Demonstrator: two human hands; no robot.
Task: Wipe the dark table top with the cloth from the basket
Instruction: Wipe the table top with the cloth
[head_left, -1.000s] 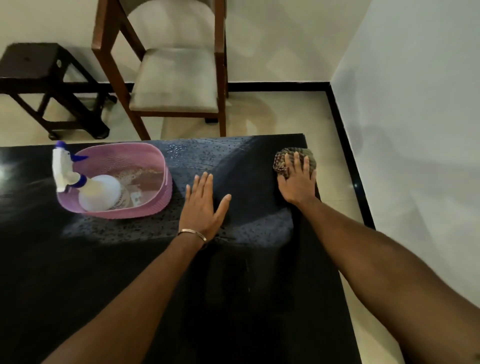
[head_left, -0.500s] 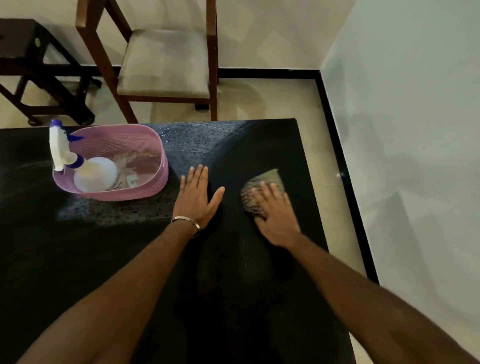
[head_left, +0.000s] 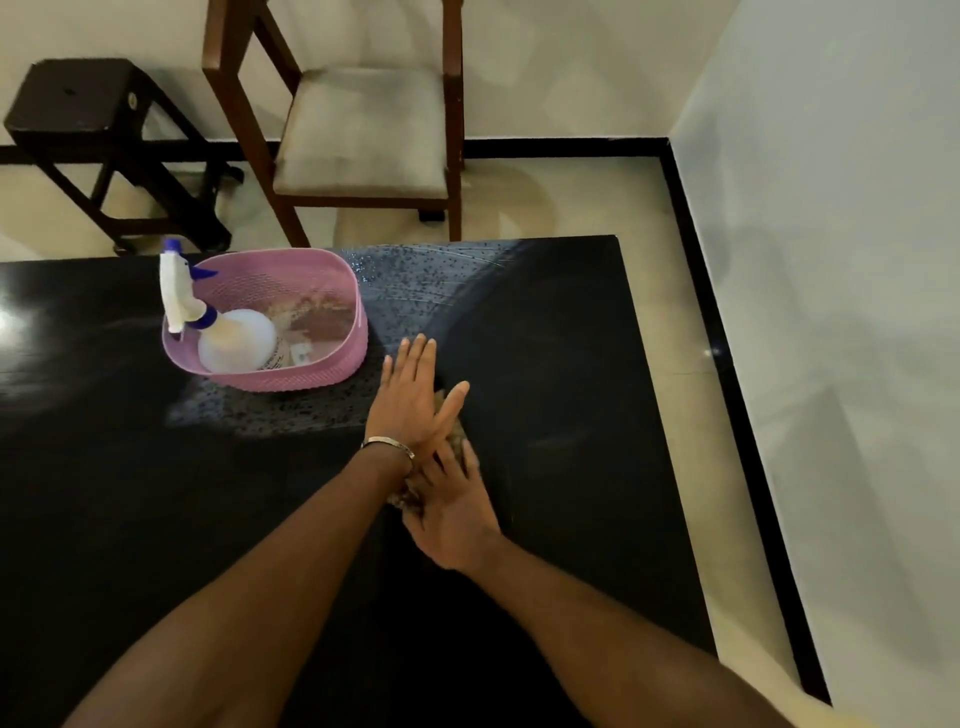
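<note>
The dark table top (head_left: 561, 364) fills the lower view, speckled with droplets beside the pink basket (head_left: 311, 376). My right hand (head_left: 454, 512) lies palm-down on a brown patterned cloth (head_left: 458, 436), pressing it to the table near the middle. Most of the cloth is hidden under both hands. My left hand (head_left: 415, 395) rests flat on the table just above it, fingers apart, a metal bangle on the wrist. Its thumb side overlaps the cloth and my right fingers.
A white spray bottle (head_left: 218, 332) with a blue nozzle lies in the pink basket at the table's far left. A wooden chair (head_left: 363, 130) and a dark stool (head_left: 88, 109) stand beyond the far edge. A white wall (head_left: 831, 260) runs along the right.
My right hand has dragged the cloth from the table's far right corner toward me and leftward, ending against my left hand. The left hand has stayed flat in place.
</note>
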